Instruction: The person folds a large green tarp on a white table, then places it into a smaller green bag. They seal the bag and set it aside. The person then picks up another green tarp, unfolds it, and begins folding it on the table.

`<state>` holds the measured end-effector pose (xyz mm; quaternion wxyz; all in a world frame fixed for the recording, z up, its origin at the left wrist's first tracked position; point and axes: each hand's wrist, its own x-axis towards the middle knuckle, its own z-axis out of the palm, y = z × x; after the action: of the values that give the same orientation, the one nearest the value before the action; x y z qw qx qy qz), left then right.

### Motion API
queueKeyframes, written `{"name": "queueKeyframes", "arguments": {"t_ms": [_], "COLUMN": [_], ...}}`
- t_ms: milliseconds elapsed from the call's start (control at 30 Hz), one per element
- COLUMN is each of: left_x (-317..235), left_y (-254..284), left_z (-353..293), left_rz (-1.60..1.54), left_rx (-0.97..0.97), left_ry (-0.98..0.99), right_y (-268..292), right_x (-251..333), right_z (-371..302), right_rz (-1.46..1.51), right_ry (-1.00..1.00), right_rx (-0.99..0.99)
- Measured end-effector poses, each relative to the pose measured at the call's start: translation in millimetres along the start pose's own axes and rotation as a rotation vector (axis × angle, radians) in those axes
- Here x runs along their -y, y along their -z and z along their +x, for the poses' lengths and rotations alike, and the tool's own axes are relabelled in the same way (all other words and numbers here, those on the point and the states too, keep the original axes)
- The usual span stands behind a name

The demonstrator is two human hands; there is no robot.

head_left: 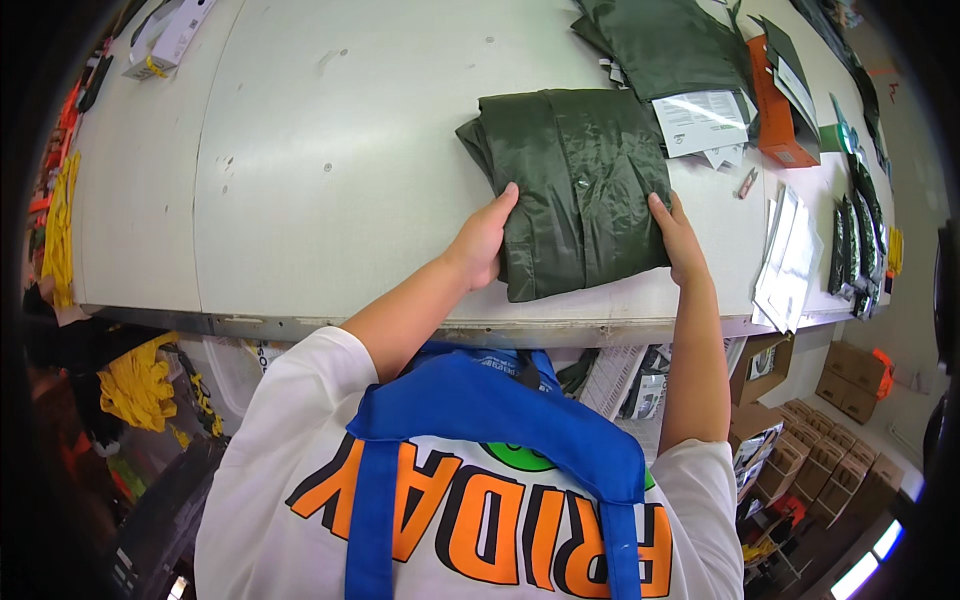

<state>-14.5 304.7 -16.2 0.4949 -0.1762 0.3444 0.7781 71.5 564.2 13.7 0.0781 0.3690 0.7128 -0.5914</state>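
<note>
A white carton (172,36) rests on the white table's (330,230) far left corner, an orange box (778,115) toward its far right — yellow cloth (138,388) below its left end, brown boxes (850,385) beyond its right.

White short-sleeved shirt (285,440), orange lettering (485,525), blue apron (500,420).

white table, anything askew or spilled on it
Slightly askew: the pale sheets at right are unevenly fanned, their ends past the front edge of the table. No spill shows; the dark green bundle looks merely creased.
</note>
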Motion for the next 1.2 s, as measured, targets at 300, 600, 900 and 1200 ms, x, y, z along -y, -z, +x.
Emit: {"name": "queueKeyframes", "arguments": {"t_ms": [300, 600, 900, 1200], "left_x": [40.3, 35.6, -17.2, 5.1], "left_y": [11.6, 24.7, 24.6, 27.6], "left_z": [16.0, 33.0, 1.5, -21.5], "left_rz": [0.490, 0.665, 0.364, 0.015], "left_rx": [-0.365, -0.599, -0.086, -0.017], "left_ry": [-0.500, -0.492, 0.090, 0.103], "right_y": [4.0, -4.5, -18.8, -28.4], "right_x": [-5.5, -25.8, -50.1, -22.6], "right_z": [17.1, 29.0, 20.1, 12.4], "right_rz": [-0.022, 0.366, 0.594, 0.150], "right_ry": [0.018, -0.231, -0.178, -0.185], "right_rx": [0.084, 0.214, 0.359, 0.390]}}
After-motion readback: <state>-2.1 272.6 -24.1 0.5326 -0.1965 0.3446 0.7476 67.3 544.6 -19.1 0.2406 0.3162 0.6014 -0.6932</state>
